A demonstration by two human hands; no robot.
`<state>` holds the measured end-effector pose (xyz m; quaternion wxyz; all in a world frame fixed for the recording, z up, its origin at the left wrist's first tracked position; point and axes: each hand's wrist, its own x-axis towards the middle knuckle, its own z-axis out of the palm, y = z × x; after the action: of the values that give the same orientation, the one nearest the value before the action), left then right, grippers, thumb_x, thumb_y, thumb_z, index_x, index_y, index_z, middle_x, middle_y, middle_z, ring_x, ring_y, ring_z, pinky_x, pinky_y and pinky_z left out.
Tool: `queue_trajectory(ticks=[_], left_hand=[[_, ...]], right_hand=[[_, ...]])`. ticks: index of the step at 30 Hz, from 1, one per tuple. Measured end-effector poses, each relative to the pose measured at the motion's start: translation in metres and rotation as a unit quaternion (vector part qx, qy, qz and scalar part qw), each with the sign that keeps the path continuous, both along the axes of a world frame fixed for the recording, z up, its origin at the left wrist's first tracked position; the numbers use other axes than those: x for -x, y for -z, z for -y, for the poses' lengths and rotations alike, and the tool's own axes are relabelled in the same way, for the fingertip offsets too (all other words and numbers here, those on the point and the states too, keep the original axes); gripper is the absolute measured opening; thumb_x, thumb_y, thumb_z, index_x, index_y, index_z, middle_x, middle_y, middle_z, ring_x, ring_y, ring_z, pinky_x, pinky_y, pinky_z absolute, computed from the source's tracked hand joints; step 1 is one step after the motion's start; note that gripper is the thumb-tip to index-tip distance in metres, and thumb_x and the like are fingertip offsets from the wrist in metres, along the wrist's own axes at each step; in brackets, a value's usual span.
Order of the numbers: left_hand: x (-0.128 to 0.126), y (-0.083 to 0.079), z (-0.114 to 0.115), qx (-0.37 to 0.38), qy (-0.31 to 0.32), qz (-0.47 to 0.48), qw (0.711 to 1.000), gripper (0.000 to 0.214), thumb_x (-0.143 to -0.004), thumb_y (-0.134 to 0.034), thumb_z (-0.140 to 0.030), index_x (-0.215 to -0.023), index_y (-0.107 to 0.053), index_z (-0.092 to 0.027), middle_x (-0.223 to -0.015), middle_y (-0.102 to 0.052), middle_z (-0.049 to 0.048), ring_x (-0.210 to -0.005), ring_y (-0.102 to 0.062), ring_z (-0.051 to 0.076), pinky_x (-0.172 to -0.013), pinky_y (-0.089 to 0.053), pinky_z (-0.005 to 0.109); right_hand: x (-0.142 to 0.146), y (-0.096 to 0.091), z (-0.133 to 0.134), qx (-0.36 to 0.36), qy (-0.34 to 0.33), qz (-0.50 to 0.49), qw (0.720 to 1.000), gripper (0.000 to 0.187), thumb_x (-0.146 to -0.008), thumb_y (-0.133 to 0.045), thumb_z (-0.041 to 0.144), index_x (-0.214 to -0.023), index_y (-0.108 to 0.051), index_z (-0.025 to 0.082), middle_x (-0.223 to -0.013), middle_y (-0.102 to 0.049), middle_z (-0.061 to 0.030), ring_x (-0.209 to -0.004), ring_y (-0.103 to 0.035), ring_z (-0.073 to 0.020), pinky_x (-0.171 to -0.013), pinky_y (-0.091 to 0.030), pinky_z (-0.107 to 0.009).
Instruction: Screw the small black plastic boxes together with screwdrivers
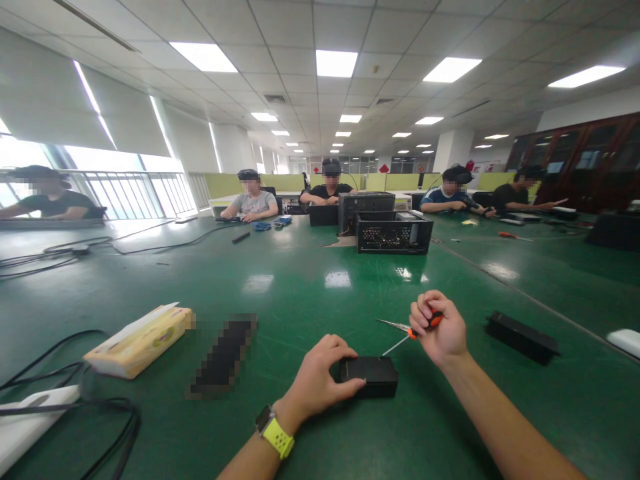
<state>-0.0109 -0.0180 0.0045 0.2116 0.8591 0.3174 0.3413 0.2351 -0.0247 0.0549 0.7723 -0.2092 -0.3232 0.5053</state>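
Observation:
A small black box (376,378) lies on the green table in front of me. My left hand (327,375) grips its left end, thumb along the near side and fingers at the far side. In my right hand (440,330) is a screwdriver (399,345) with an orange and black handle, the fist wrapped round it. Its shaft slants down to the left, and the tip is at the box's far top edge. Behind the shaft, a thin pointed metal tool (393,325) lies on the table, partly hidden by the right hand.
Right of my hand lies a long black part (521,337). To the left are a tissue pack (137,341), a blurred dark flat object (225,355), black cables (127,407) and a white power strip (35,427). Open computer cases (395,235) stand farther back. Several people sit around the table.

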Motion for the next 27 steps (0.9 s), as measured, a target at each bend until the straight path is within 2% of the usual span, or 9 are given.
queue_trajectory(ticks=[5,7,10,12,15,17,21,25,27], left_hand=[[0.001,0.002,-0.001,-0.003,0.002,0.005,1.0,0.032,-0.072,-0.081,-0.029,-0.1,-0.072,-0.018,-0.097,-0.065,0.0062,-0.091,-0.062,0.022,-0.081,-0.05,0.032],[0.001,0.004,-0.001,-0.004,0.002,0.01,1.0,0.033,-0.071,-0.082,-0.03,-0.099,-0.072,-0.018,-0.096,-0.066,0.0061,-0.089,-0.062,0.022,-0.08,-0.05,0.031],[0.001,0.005,-0.003,-0.003,0.0,0.02,1.0,0.034,-0.069,-0.084,-0.032,-0.098,-0.073,-0.018,-0.094,-0.066,0.0061,-0.087,-0.063,0.022,-0.078,-0.05,0.031],[0.001,0.006,-0.005,-0.003,0.001,0.025,1.0,0.036,-0.067,-0.085,-0.033,-0.098,-0.074,-0.018,-0.093,-0.067,0.0062,-0.086,-0.063,0.022,-0.077,-0.05,0.031],[0.001,0.006,-0.006,-0.008,-0.001,0.03,1.0,0.038,-0.066,-0.086,-0.035,-0.097,-0.074,-0.018,-0.091,-0.068,0.0064,-0.085,-0.064,0.022,-0.076,-0.05,0.03],[0.001,0.005,-0.006,-0.013,0.003,0.034,0.999,0.037,-0.066,-0.085,-0.037,-0.096,-0.074,-0.018,-0.09,-0.067,0.0062,-0.083,-0.064,0.022,-0.074,-0.051,0.03],[0.001,0.005,-0.007,-0.024,0.005,0.036,0.999,0.035,-0.066,-0.085,-0.036,-0.093,-0.074,-0.017,-0.087,-0.066,0.0058,-0.08,-0.064,0.021,-0.071,-0.05,0.029],[0.0,0.005,-0.01,-0.024,0.01,0.036,0.999,0.034,-0.065,-0.085,-0.034,-0.092,-0.074,-0.018,-0.086,-0.066,0.0053,-0.079,-0.063,0.021,-0.07,-0.049,0.029],[0.0,0.005,-0.011,-0.025,0.013,0.036,0.999,0.034,-0.065,-0.085,-0.034,-0.092,-0.073,-0.017,-0.087,-0.066,0.0056,-0.079,-0.063,0.021,-0.07,-0.049,0.029]], right_hand=[[0.003,-0.003,0.0,-0.04,-0.016,0.105,0.994,0.006,-0.08,-0.062,0.026,-0.076,-0.066,0.022,-0.063,-0.046,0.004,-0.05,-0.046,-0.0095,-0.039,-0.038,-0.02],[0.005,-0.006,-0.004,-0.07,0.009,0.196,0.978,0.021,-0.087,-0.061,0.039,-0.078,-0.069,0.021,-0.07,-0.048,0.0018,-0.056,-0.049,-0.0103,-0.045,-0.043,-0.023],[0.012,-0.013,-0.014,-0.098,0.061,0.313,0.943,0.033,-0.086,-0.063,0.05,-0.082,-0.074,0.018,-0.069,-0.047,0.0017,-0.054,-0.046,-0.0085,-0.047,-0.04,-0.023],[0.019,-0.016,-0.019,-0.082,0.1,0.325,0.937,0.031,-0.08,-0.071,0.048,-0.09,-0.074,0.019,-0.064,-0.048,0.0033,-0.051,-0.044,-0.0079,-0.045,-0.038,-0.021],[0.033,-0.018,-0.022,-0.063,0.183,0.281,0.94,0.031,-0.072,-0.079,0.041,-0.092,-0.069,0.02,-0.06,-0.056,0.0039,-0.048,-0.052,-0.0104,-0.043,-0.041,-0.022],[0.04,-0.017,-0.021,-0.067,0.229,0.273,0.932,0.024,-0.078,-0.075,0.04,-0.086,-0.067,0.02,-0.064,-0.063,0.001,-0.051,-0.058,-0.0126,-0.046,-0.045,-0.024],[0.045,-0.013,-0.016,-0.113,0.25,0.318,0.907,0.026,-0.093,-0.056,0.038,-0.082,-0.07,0.02,-0.079,-0.066,-0.0042,-0.06,-0.059,-0.0134,-0.054,-0.048,-0.026],[0.042,-0.006,-0.012,-0.163,0.274,0.352,0.88,0.013,-0.084,-0.069,0.032,-0.091,-0.075,0.024,-0.084,-0.06,-0.0034,-0.066,-0.056,-0.0139,-0.055,-0.046,-0.026],[0.04,-0.002,-0.01,-0.153,0.266,0.361,0.88,0.018,-0.086,-0.067,0.029,-0.103,-0.074,0.026,-0.087,-0.063,-0.0039,-0.07,-0.06,-0.0155,-0.059,-0.05,-0.027]])
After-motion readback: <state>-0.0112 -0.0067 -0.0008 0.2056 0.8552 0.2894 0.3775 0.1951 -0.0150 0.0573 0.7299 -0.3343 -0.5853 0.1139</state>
